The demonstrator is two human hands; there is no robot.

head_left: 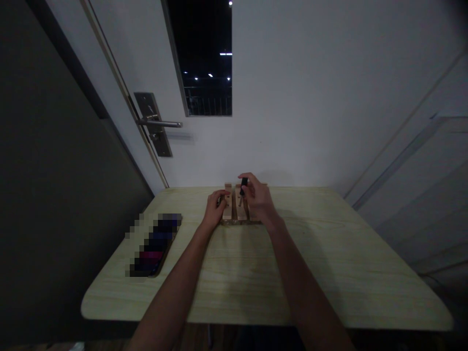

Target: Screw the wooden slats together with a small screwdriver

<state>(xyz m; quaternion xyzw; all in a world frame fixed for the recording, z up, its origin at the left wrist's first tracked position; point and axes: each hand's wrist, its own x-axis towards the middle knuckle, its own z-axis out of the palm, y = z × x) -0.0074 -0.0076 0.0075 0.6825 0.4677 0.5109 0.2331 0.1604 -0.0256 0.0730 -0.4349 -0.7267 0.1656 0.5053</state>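
At the far middle of the table lies a small wooden slatted piece (pixel 240 213), its pale upright slats set apart by gaps, with dark spots on them. My right hand (pixel 259 197) is closed around the black handle of a screwdriver (pixel 244 184). Its thin shaft slants down to the middle slat. My left hand (pixel 214 207) presses its fingers against the left side of the slatted piece, gripping that edge. Something small and dark shows between those fingers, too small to name. My right hand covers much of the right slat.
On the left of the pale wood-grain table (pixel 234 278) lies a phone (pixel 157 246), blurred by large pixels. Behind the table's far edge stands a white door (pixel 310 97) with a metal lever handle (pixel 163 124) and a narrow dark window (pixel 204 58).
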